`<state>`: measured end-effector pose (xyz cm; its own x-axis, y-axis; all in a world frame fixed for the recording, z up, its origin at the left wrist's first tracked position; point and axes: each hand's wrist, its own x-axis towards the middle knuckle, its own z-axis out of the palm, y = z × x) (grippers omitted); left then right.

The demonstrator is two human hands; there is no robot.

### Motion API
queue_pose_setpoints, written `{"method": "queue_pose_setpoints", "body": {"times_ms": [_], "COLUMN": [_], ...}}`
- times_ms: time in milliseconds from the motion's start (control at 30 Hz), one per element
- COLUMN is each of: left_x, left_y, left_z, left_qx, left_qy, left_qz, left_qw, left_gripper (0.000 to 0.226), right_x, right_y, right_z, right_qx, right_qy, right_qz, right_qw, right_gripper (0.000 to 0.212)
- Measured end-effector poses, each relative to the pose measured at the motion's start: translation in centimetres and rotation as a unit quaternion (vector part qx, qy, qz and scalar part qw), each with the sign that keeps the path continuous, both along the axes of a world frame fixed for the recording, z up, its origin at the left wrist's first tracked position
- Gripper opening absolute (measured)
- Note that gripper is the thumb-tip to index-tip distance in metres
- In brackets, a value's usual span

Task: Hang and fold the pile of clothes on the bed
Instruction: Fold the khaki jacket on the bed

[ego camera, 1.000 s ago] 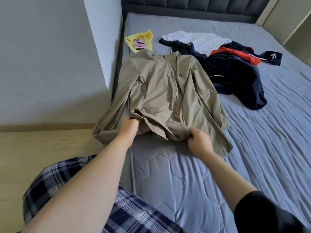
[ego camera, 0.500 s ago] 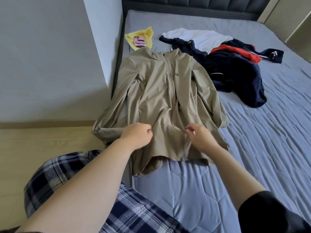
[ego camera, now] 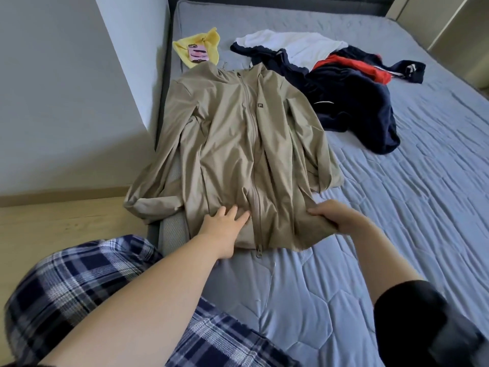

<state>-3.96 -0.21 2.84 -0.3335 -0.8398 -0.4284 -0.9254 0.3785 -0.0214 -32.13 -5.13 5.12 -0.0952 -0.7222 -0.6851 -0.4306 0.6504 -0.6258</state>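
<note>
A khaki zip jacket (ego camera: 238, 144) lies front up on the grey bed (ego camera: 397, 207), its collar toward the headboard and its left sleeve hanging over the bed's edge. My left hand (ego camera: 225, 223) rests flat on the jacket's lower front, left of the zipper, fingers straight. My right hand (ego camera: 336, 215) grips the hem at the jacket's lower right corner. Behind the jacket lies a pile of clothes: a navy garment (ego camera: 357, 107), a red piece (ego camera: 352, 68) and a white top (ego camera: 293, 45).
A yellow cloth (ego camera: 203, 41) with a pink phone (ego camera: 197, 53) on it lies at the bed's far left corner. A grey wall (ego camera: 66, 88) and wooden floor (ego camera: 53, 223) border the bed on the left. My plaid trouser leg (ego camera: 79, 282) is at lower left.
The bunched lower part of the jacket has been pulled down toward me and spread flat. My left hand opened and now lies flat; my right hand moved to the lower right hem.
</note>
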Motion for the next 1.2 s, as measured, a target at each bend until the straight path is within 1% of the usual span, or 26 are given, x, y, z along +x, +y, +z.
{"method": "queue_pose_setpoints", "body": {"times_ms": [67,100,133,167,200,233,267,300,367,400,467,567,667,733,767,800,833,867,900,933,967,1000,1033,1100,1167,1200], "left_x": [0.1,0.3,0.8,1.3,1.9,2.7,3.5,4.2,5.0,5.1,5.0,4.8,5.2,5.4,5.4,5.3,5.2,5.2,5.1,5.1,5.1,5.1,5.1,5.1,5.1,5.1], "left_y": [-0.7,-1.1,-1.7,-2.5,-3.2,-3.8,-4.2,-4.5,-4.6,-4.6,-4.6,-4.8,-5.2,-5.3,-5.4,-5.4,-5.4,-5.4,-5.3,-5.2,-5.0,-4.9,-4.9,-4.8,-4.8,-4.8], "left_z": [0.6,1.2,1.9,2.3,2.7,3.1,3.1,3.0,2.4,2.0,1.8,2.4,2.8,3.0,3.2,3.2,3.2,3.2,3.1,3.1,3.1,3.1,3.0,2.9,2.9,2.9], "left_qx": [-0.044,-0.057,-0.058,-0.047,-0.034,-0.024,-0.016,-0.005,0.03,0.046,0.055,0.049,0.045,0.032,0.024,0.017,0.013,0.018,0.03,0.045,0.057,0.068,0.074,0.08,0.078,0.067], "left_qy": [0.121,0.227,0.342,0.444,0.523,0.572,0.594,0.604,0.615,0.621,0.631,0.643,0.627,0.598,0.581,0.567,0.558,0.556,0.563,0.573,0.58,0.58,0.575,0.564,0.559,0.551], "left_qz": [0.059,0.137,0.233,0.323,0.398,0.458,0.505,0.54,0.579,0.588,0.59,0.567,0.554,0.543,0.538,0.537,0.543,0.551,0.561,0.572,0.583,0.593,0.602,0.611,0.612,0.606], "left_qw": [0.99,0.962,0.909,0.834,0.753,0.68,0.626,0.587,0.534,0.516,0.501,0.513,0.546,0.589,0.61,0.624,0.628,0.622,0.606,0.585,0.566,0.554,0.549,0.549,0.554,0.57], "left_gripper": [0.066,0.054,0.046,0.043,0.04,0.034,0.027,0.019,0.012,0.012,0.013,0.02,0.018,0.016,0.017,0.02,0.023,0.026,0.025,0.02,0.016,0.014,0.015,0.02,0.022,0.02], "right_x": [-1.8,-2.6,-3.2,-3.4,-3.2,-2.4,-1.1,0.4,3.3,4.3,5.4,5.3,4.1,2.4,1.5,0.7,0.2,-0.1,-0.1,0.0,0.2,1.2,2.5,5.1,6.1,6.4], "right_y": [0.1,0.2,0.3,0.6,0.8,0.8,0.8,0.9,1.4,1.6,1.8,1.1,0.6,0.3,0.1,-0.2,-0.4,-0.8,-1.5,-1.8,-1.5,-1.3,-1.0,-0.9,-1.1,-1.1], "right_z": [1.5,1.8,1.9,1.8,1.3,0.4,-0.6,-1.5,-3.4,-3.9,-4.5,-3.3,-1.4,0.0,0.9,1.8,2.7,3.0,3.0,2.5,1.5,0.1,-1.4,-3.0,-3.8,-3.7], "right_qx": [-0.032,-0.096,-0.169,-0.207,-0.197,-0.165,-0.124,-0.088,-0.06,-0.061,-0.086,-0.122,-0.06,-0.044,-0.08,-0.13,-0.172,-0.202,-0.209,-0.218,-0.212,-0.189,-0.149,-0.11,-0.092,-0.083], "right_qy": [-0.232,-0.326,-0.402,-0.481,-0.546,-0.582,-0.586,-0.557,-0.471,-0.457,-0.45,-0.398,-0.309,-0.326,-0.388,-0.491,-0.604,-0.653,-0.657,-0.592,-0.469,-0.376,-0.276,-0.176,-0.111,-0.079], "right_qz": [-0.098,-0.174,-0.259,-0.337,-0.395,-0.419,-0.422,-0.423,-0.403,-0.391,-0.353,-0.292,-0.203,-0.127,-0.118,-0.152,-0.235,-0.34,-0.413,-0.467,-0.47,-0.436,-0.422,-0.429,-0.46,-0.459], "right_qw": [0.967,0.924,0.862,0.783,0.712,0.677,0.681,0.709,0.782,0.796,0.816,0.861,0.927,0.936,0.911,0.848,0.742,0.646,0.595,0.62,0.717,0.796,0.85,0.879,0.876,0.881], "right_gripper": [0.031,0.031,0.026,0.024,0.027,0.028,0.028,0.033,0.042,0.046,0.051,0.037,0.036,0.025,0.025,0.028,0.029,0.039,0.049,0.046,0.037,0.027,0.016,0.012,0.055,0.068]}}
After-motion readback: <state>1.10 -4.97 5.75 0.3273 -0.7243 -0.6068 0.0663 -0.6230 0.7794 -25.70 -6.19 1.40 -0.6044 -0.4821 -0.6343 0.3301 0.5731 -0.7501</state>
